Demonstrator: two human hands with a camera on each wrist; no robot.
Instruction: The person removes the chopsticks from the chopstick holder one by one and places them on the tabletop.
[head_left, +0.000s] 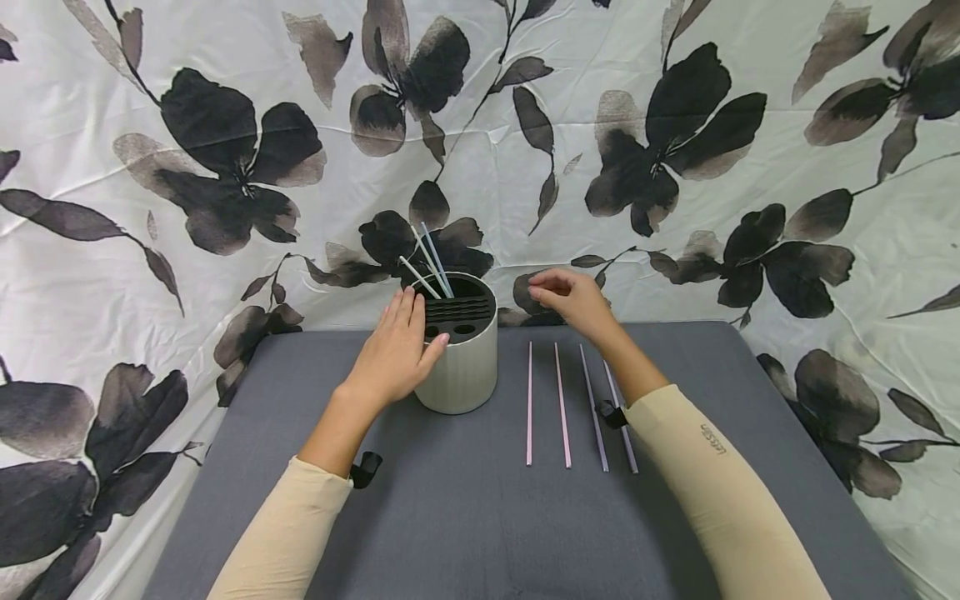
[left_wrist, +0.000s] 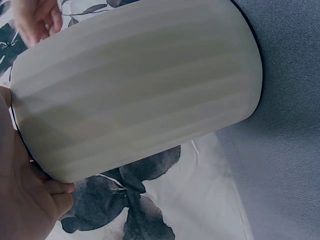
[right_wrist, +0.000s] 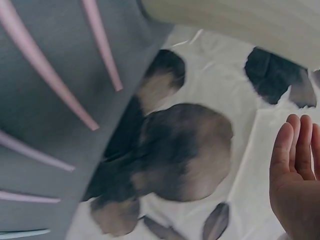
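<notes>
My left hand [head_left: 396, 354] rests on the left side of the holder [head_left: 459, 358], fingers straight along its rim and thumb on the wall, steadying it. 3 straws [head_left: 429, 265] already stand in the holder's slotted top, at its back left. 4 straws [head_left: 576, 407] lie side by side on the table [head_left: 465, 517], just right of the holder: 2 pink, 2 lilac. My right hand [head_left: 573, 302] hovers right of the holder's rim, above the far ends of the 4, fingers loosely curled, gripping nothing. I'd say almost half are in.

holder [head_left: 459, 367] blocks left; straws [head_left: 577, 408] right, open mat [head_left: 450, 517] front
</notes>
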